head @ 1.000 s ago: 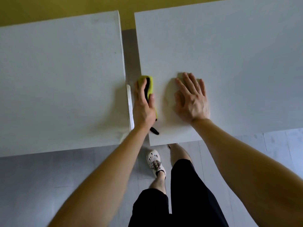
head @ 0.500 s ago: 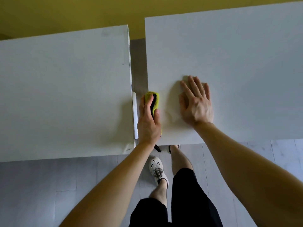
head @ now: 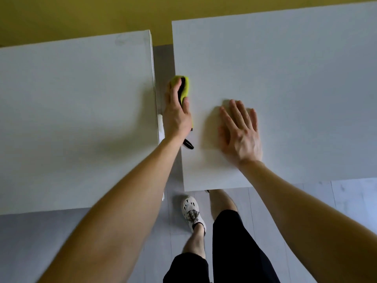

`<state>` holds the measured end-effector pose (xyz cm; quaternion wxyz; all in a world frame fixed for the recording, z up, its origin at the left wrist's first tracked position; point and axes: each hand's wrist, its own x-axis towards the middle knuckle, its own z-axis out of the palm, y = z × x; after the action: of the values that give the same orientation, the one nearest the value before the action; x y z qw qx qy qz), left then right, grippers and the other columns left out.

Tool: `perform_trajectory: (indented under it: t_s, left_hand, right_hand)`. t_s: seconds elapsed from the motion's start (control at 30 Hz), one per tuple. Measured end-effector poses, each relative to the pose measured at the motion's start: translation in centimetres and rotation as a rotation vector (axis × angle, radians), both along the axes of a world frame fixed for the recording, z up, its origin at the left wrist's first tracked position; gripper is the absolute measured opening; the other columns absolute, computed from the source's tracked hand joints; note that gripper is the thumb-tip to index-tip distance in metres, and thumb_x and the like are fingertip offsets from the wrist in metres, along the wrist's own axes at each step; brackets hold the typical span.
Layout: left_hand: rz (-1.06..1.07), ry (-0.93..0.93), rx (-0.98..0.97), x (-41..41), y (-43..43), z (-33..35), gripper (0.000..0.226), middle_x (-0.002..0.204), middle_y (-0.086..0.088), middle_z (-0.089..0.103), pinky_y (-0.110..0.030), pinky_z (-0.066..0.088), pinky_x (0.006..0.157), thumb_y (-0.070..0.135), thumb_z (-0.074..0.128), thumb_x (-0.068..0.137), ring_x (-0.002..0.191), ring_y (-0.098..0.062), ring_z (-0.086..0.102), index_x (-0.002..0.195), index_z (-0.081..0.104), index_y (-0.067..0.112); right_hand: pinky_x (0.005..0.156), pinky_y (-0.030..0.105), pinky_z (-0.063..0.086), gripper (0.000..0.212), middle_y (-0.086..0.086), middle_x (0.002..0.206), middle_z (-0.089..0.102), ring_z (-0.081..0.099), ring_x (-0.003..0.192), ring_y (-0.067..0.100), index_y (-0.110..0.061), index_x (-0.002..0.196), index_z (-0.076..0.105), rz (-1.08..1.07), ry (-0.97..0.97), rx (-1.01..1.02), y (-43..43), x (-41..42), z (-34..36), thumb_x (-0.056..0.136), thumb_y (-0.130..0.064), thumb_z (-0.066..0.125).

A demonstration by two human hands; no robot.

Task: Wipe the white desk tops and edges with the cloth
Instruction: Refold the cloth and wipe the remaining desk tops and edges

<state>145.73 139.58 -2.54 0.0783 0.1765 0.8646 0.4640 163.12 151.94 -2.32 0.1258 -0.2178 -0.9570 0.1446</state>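
Observation:
Two white desks stand side by side with a narrow gap between them: the left desk (head: 71, 123) and the right desk (head: 285, 88). My left hand (head: 176, 117) grips a yellow-green cloth with a black side (head: 185, 87), folded over the right desk's left edge, thumb on top and fingers down in the gap. A black strap end of the cloth (head: 188, 144) sticks out under my wrist. My right hand (head: 240, 132) lies flat on the right desk top, fingers straight and spread.
A yellow wall (head: 102, 15) runs behind both desks. Grey floor (head: 61, 242) lies in front, where my legs in black shorts and a white shoe (head: 191, 213) stand at the gap. A small white part (head: 160, 127) protrudes at the left desk's right edge.
My left hand slid the cloth back along the right desk's left edge toward the near corner, then forward again away from me. My right hand stayed flat on the desk top.

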Motion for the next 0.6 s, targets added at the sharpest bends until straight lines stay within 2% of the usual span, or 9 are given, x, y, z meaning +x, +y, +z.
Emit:
perform_trajectory:
  t_s: [0.07, 0.1, 0.17, 0.27, 0.47, 0.53, 0.6]
  left_hand:
    - [-0.015, -0.02, 0.025, 2.3, -1.9, -1.1, 0.053, 0.167, -0.008, 0.042, -0.03, 0.04, 0.118, 0.022, 0.05, 0.11, 0.149, -0.023, 0.047, 0.162, 0.044, 0.016]
    - [-0.02, -0.033, 0.018, 3.6, -2.7, -1.2, 0.053, 0.169, -0.004, 0.04, -0.033, 0.041, 0.119, 0.026, 0.048, 0.111, 0.151, -0.022, 0.046, 0.163, 0.043, 0.019]
    - [-0.034, -0.082, 0.017, 5.6, -3.7, -0.6, 0.053, 0.173, 0.003, 0.035, -0.03, 0.044, 0.114, 0.028, 0.047, 0.112, 0.149, -0.016, 0.047, 0.165, 0.04, 0.024]
    - [-0.02, -0.104, 0.003, 6.0, -4.0, -0.1, 0.052, 0.174, 0.004, 0.033, -0.03, 0.047, 0.108, 0.023, 0.049, 0.115, 0.141, -0.011, 0.046, 0.166, 0.039, 0.025]
    - [0.01, -0.08, -0.069, 6.0, -3.8, 0.6, 0.052, 0.175, 0.006, 0.031, -0.029, 0.046, 0.103, 0.025, 0.05, 0.115, 0.145, -0.014, 0.046, 0.166, 0.04, 0.028]
    - [0.014, -0.099, -0.094, 6.2, -3.9, 0.7, 0.052, 0.177, 0.006, 0.029, -0.03, 0.045, 0.102, 0.024, 0.05, 0.115, 0.14, -0.01, 0.045, 0.165, 0.039, 0.028]
    - [0.004, -0.083, -0.094, 5.4, -3.6, 0.7, 0.051, 0.176, 0.004, 0.031, -0.031, 0.047, 0.102, 0.024, 0.051, 0.115, 0.136, -0.012, 0.046, 0.164, 0.041, 0.026]
  right_hand:
    - [0.135, 0.057, 0.01, 0.058, 0.012, 0.177, 0.028, 0.018, 0.167, 0.031, -0.021, 0.167, 0.04, 0.0, -0.007, 0.002, -0.5, 0.4, -0.1, 0.112, -0.031, 0.051]
    - [0.135, 0.057, 0.011, 0.058, 0.012, 0.177, 0.028, 0.018, 0.167, 0.03, -0.02, 0.167, 0.041, -0.003, 0.0, 0.005, -0.8, 0.7, 0.0, 0.111, -0.03, 0.051]
    - [0.135, 0.057, 0.013, 0.056, 0.012, 0.177, 0.03, 0.02, 0.167, 0.029, -0.02, 0.166, 0.044, -0.015, 0.018, 0.0, -1.1, 1.1, 0.0, 0.112, -0.03, 0.05]
    - [0.134, 0.058, 0.015, 0.054, 0.011, 0.176, 0.032, 0.021, 0.167, 0.027, -0.021, 0.164, 0.047, -0.029, 0.031, -0.007, -1.2, 0.8, 0.1, 0.112, -0.03, 0.05]
    - [0.133, 0.06, 0.017, 0.055, 0.011, 0.175, 0.034, 0.022, 0.166, 0.027, -0.02, 0.163, 0.049, -0.025, 0.02, -0.046, -0.8, -0.1, 0.3, 0.109, -0.03, 0.053]
    - [0.131, 0.061, 0.021, 0.056, 0.013, 0.172, 0.04, 0.029, 0.164, 0.032, -0.018, 0.161, 0.052, -0.023, 0.016, -0.049, -0.9, 0.4, 0.6, 0.107, -0.031, 0.056]
    - [0.123, 0.059, 0.032, 0.05, 0.017, 0.157, 0.056, 0.047, 0.149, 0.039, -0.015, 0.147, 0.065, 0.007, 0.032, -0.019, -0.4, -0.6, 1.3, 0.101, -0.034, 0.063]
